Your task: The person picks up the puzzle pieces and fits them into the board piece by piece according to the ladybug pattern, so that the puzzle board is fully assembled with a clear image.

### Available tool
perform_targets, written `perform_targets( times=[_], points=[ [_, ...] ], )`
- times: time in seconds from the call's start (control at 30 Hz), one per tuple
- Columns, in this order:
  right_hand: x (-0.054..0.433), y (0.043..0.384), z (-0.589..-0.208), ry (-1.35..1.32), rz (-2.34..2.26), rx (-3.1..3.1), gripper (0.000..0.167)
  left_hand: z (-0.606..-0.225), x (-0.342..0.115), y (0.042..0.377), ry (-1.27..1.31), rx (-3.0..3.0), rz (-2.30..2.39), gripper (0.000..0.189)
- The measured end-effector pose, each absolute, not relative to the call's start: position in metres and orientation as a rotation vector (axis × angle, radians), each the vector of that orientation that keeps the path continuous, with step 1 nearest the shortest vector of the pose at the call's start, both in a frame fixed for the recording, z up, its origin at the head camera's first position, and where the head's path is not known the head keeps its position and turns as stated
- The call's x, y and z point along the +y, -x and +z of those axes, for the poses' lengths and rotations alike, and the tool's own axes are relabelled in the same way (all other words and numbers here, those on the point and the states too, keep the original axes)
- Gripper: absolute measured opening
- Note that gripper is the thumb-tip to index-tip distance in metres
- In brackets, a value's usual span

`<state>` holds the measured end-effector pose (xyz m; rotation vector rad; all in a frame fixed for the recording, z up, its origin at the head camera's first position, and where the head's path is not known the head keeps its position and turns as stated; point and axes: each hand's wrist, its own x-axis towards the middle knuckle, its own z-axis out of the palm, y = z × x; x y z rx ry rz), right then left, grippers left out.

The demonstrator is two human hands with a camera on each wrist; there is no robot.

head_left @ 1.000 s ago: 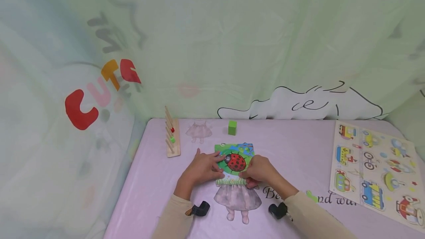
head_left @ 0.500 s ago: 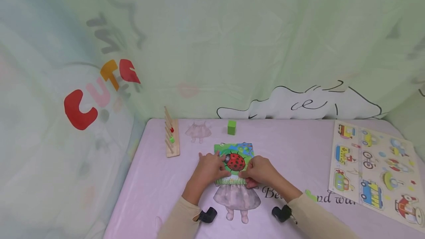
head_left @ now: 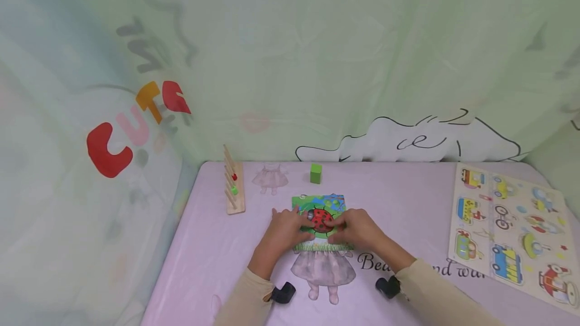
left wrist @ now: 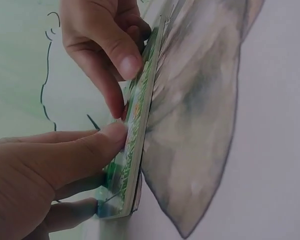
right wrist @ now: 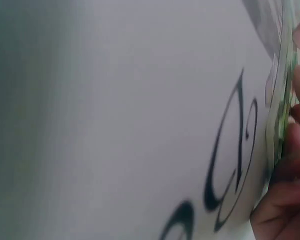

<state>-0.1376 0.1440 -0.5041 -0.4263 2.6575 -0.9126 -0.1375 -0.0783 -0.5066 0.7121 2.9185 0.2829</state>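
Note:
A flat square ladybug puzzle (head_left: 319, 204) lies on the tablecloth in front of me, showing a red ladybug (head_left: 322, 215) on a green background. My left hand (head_left: 285, 230) rests on its left part, fingers spread over the picture; in the left wrist view its thumb (left wrist: 107, 137) touches the puzzle's surface. My right hand (head_left: 360, 230) lies on the right part, index finger stretched onto the ladybug and thumb lower down. Only the puzzle's edge (right wrist: 277, 110) and some right-hand fingers show in the right wrist view. Both hands cover parts of the picture.
A wooden stand with upright pegs (head_left: 235, 200) holds a red and a green bead at the left. Behind the puzzle stands a green block (head_left: 316, 174). A large vehicle puzzle board (head_left: 512, 235) lies at the right. Fabric (head_left: 290, 64) hangs behind the table.
My left hand has shifted right, further over the puzzle. My right hand has let go of the lower right edge, and its index finger now reaches onto the ladybug.

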Motion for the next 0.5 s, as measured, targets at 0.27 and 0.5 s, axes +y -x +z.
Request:
perform_targets(
  times=[0.27,0.5],
  points=[
    [0.138,0.140,-0.505,0.275,-0.907,2.658,0.041,-0.502,-0.078,0.131,-0.748,2.827,0.209,0.024],
    [0.137,0.142,-0.508,0.226,-0.903,2.691,0.036,-0.501,-0.077,0.122,-0.711,2.800,0.172,0.035]
  ],
)
